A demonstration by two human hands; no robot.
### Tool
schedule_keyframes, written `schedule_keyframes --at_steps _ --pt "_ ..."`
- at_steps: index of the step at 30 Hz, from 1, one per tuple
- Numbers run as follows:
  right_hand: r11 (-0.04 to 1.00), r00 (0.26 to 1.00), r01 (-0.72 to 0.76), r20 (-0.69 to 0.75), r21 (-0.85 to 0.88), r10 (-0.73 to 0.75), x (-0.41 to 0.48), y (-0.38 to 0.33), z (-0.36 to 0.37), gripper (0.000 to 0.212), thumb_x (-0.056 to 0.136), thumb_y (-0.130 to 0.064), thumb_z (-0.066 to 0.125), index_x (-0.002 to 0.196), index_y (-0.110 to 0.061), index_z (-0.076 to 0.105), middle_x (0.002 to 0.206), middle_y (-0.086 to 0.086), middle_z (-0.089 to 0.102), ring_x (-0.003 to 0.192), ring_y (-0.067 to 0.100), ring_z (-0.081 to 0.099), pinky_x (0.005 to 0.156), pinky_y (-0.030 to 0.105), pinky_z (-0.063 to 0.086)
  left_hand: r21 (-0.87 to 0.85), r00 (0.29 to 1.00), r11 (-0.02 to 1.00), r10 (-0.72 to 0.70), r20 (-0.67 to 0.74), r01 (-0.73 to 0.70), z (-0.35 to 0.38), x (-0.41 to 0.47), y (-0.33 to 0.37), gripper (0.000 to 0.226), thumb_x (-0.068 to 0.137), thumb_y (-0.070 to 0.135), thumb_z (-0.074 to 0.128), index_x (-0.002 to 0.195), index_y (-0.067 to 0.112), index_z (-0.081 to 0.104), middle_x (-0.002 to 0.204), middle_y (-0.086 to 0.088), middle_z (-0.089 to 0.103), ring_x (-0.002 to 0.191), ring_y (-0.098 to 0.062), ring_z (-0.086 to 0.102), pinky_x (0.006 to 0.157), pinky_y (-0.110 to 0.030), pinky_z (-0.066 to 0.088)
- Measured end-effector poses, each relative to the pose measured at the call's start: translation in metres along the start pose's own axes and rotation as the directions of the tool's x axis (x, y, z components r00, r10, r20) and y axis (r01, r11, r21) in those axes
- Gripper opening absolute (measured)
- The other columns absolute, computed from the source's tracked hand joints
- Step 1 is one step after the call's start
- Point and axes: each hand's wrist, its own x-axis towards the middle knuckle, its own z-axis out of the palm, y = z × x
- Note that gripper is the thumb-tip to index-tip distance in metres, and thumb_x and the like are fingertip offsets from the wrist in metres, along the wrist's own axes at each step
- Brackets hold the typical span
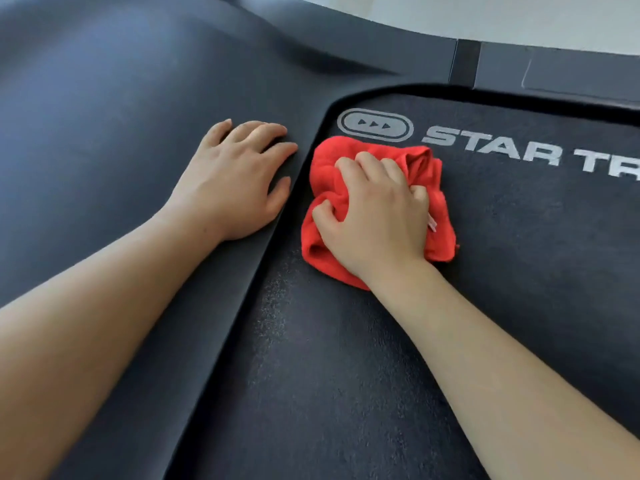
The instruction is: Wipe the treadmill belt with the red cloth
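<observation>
The red cloth lies bunched on the belt, close to the belt's rounded far-left corner. It sits just below the oval logo with its three small arrows, and left of the grey lettering that reads "STAR TR" before the picture's edge cuts it off.

The right grip sits on top of the cloth and clutches it. The fingers are curled down into the folds and the thumb digs into a crease on the left side. Red fabric spills out around the hand on every side, and its near edge reaches under the wrist. A small pale tag pokes out at the right of the knuckles.

The left grip is released and holds nothing. It rests palm down on the smooth dark cover beside the belt, with the fingers straight and slightly spread. The fingertips lie near the raised edge that parts cover from belt. This hand is just beside the cloth but does not touch it.

Both forearms are bare and reach in from the bottom of the picture.

The belt's surface is grainy, and a paler speckled band runs along its left edge. Beyond the belt a dark rail crosses the top right, and past it lies pale floor.
</observation>
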Motion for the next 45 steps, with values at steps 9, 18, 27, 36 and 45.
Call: schedule_keyframes --at_steps 9,18,27,36,45 --pt "1.0 1.0 -0.024 0.02 0.018 0.024 0.053 0.024 0.007 0.042 0.081 -0.048 0.045 0.115 -0.026 0.054 0.121 -0.005 0.056 0.118 0.023 0.045 0.087 0.042 0.037 0.002 0.999 0.999 -0.032 -0.022 0.032 -0.001 0.0 0.001 0.049 0.085 0.041 0.039 0.129 0.023 0.052 0.14 0.0 0.046 0.131 -0.023 0.039 0.109 -0.045 0.021" --pt "0.999 1.0 -0.015 -0.014 0.038 0.016 0.02 0.037 -0.002 0.042 0.083 -0.045 0.045 0.119 -0.024 0.053 0.118 -0.005 0.057 0.115 0.022 0.047 0.083 0.04 0.035 -0.121 0.999 0.991 -0.053 -0.005 0.052 -0.003 -0.005 0.019 0.039 0.09 0.029 0.049 0.128 0.02 0.055 0.136 -0.006 0.05 0.13 -0.028 0.042 0.108 -0.048 0.025" --pt "0.993 0.994 -0.101 0.044 -0.062 0.103 0.091 0.103 -0.012 0.044 0.088 -0.046 0.04 0.122 -0.022 0.051 0.128 0.001 0.055 0.122 0.027 0.044 0.091 0.045 0.038 -0.444 0.981 0.882 -0.192 -0.034 0.158 0.032 -0.001 0.101 0.046 0.091 0.034 0.044 0.134 0.017 0.049 0.142 0.0 0.045 0.132 -0.019 0.039 0.109 -0.038 0.03" --pt "0.995 0.996 -0.089 -0.003 -0.036 0.089 0.015 0.105 -0.032 0.044 0.084 -0.043 0.045 0.123 -0.024 0.051 0.124 -0.003 0.055 0.119 0.025 0.045 0.084 0.043 0.038 -0.407 0.974 0.895 -0.222 -0.056 0.181 0.039 -0.001 0.103 0.045 0.088 0.035 0.042 0.132 0.026 0.048 0.14 0.005 0.043 0.132 -0.015 0.034 0.105 -0.035 0.025" --pt "0.996 0.995 -0.091 -0.045 -0.018 0.091 -0.124 0.086 -0.071 0.046 0.079 -0.043 0.045 0.119 -0.024 0.056 0.121 -0.006 0.057 0.114 0.021 0.05 0.077 0.039 0.039 -0.372 0.976 0.908 -0.217 -0.027 0.192 0.03 0.0 0.107 0.044 0.089 0.029 0.043 0.131 0.018 0.051 0.14 -0.001 0.046 0.13 -0.023 0.039 0.103 -0.04 0.032"
